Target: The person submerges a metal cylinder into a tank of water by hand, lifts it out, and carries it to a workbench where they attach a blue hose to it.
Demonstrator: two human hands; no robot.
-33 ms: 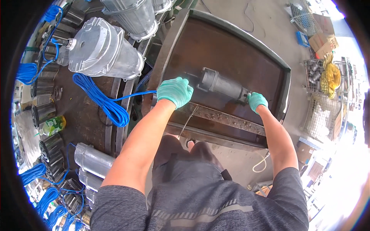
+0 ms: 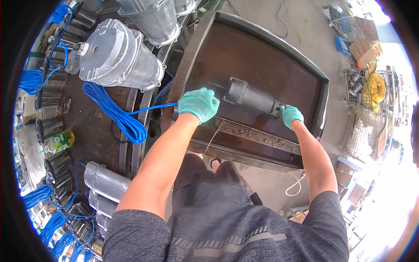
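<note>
In a dark tank of liquid (image 2: pixel 255 48) lies a grey cylindrical motor-like body (image 2: pixel 253 97), tilted, with its wider flanged end toward the left. My right hand (image 2: pixel 291 115), in a green glove, is closed on the fitting at its narrow right end. Over the tank's left side my left hand (image 2: pixel 198 105), gloved the same way, is curled shut around a blue cable (image 2: pixel 157 106). That cable runs left to a bundled blue coil (image 2: pixel 118 114). What leaves the left fist on its far side is hard to make out.
Large silver metal housings (image 2: pixel 118 56) stand on the bench at the left, beside rails. More cylinders (image 2: pixel 107 181) and blue cable coils line the left. A perforated bar (image 2: pixel 262 136) crosses the tank's near side. Wire baskets (image 2: pixel 365 131) and cardboard boxes (image 2: pixel 364 50) stand at the right.
</note>
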